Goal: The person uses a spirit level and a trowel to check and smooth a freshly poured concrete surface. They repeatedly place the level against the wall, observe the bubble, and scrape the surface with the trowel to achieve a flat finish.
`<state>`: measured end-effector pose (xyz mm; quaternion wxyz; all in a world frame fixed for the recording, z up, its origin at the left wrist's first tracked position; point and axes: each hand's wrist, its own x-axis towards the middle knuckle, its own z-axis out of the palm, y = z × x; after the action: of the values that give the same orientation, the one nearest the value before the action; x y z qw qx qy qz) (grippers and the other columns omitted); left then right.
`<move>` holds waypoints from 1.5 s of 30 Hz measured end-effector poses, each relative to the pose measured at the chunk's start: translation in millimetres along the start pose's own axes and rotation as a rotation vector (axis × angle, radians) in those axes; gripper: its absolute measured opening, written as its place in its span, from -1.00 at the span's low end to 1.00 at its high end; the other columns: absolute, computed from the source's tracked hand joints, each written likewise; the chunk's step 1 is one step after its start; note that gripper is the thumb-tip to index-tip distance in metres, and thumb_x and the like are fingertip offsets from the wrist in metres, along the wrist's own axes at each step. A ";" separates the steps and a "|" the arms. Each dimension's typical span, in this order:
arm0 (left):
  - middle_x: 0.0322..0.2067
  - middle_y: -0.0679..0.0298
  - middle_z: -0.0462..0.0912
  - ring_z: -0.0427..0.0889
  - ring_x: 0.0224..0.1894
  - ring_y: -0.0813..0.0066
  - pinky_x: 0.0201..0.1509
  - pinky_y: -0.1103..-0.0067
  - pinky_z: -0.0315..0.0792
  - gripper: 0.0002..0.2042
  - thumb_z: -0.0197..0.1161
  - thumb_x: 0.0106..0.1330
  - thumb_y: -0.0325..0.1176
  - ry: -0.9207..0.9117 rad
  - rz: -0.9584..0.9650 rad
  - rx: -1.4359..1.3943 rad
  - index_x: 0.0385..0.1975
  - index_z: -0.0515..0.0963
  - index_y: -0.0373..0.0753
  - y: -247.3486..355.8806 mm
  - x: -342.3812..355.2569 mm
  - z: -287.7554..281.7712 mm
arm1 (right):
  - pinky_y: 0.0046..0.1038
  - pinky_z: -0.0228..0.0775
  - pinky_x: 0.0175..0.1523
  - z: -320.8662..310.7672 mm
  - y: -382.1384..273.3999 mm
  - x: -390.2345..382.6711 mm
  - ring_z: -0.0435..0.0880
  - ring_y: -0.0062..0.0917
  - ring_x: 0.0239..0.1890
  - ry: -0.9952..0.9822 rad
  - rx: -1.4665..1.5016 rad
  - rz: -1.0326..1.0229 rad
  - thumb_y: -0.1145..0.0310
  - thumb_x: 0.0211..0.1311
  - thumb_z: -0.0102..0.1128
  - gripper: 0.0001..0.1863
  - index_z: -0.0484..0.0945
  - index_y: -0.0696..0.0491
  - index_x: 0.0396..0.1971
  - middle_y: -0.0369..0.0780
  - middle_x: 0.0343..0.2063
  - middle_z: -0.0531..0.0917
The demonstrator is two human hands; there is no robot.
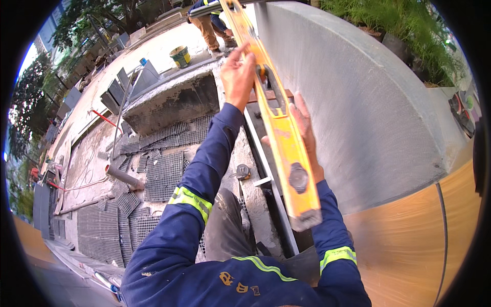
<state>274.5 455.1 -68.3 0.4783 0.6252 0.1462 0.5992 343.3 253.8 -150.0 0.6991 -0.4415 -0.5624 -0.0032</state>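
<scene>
A long yellow spirit level (289, 146) is raised at a slant in front of me, its grey end cap toward my chest and its far end cut off by the top edge. My left hand (238, 79) is at its left edge farther up, fingers curled against the frame. Lower down, my right hand (305, 130) grips it from the right and from beneath; a fingertip shows past the left edge, while the palm is hidden. Below the level runs a narrow channel with a pale straight strip (271, 189) along it.
A curved grey rendered wall (353, 92) rises close on my right, above a tan panel (404, 230). On the left lie black grid mats (164, 176) and a pipe (124, 177). A small round tool (243, 172) rests on the concrete ledge. A co-worker (209, 28) stands beyond, near a bucket (180, 56).
</scene>
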 end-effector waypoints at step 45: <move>-0.43 0.28 0.73 0.70 -0.46 0.57 -0.43 0.61 0.66 -0.67 0.62 0.20 -0.23 -0.328 -0.443 0.284 -0.26 0.66 -0.33 -189.6 -151.1 -7.5 | -0.21 0.51 0.27 -28.5 272.1 -170.2 0.68 -0.17 0.20 -0.429 -0.327 0.783 0.25 0.35 0.31 -0.31 0.33 -0.14 0.47 -0.03 0.26 0.61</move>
<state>305.7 438.8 -308.2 0.5226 0.7269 0.2820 0.3449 439.4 318.4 -450.7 0.4372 -0.7151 -0.4776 0.2635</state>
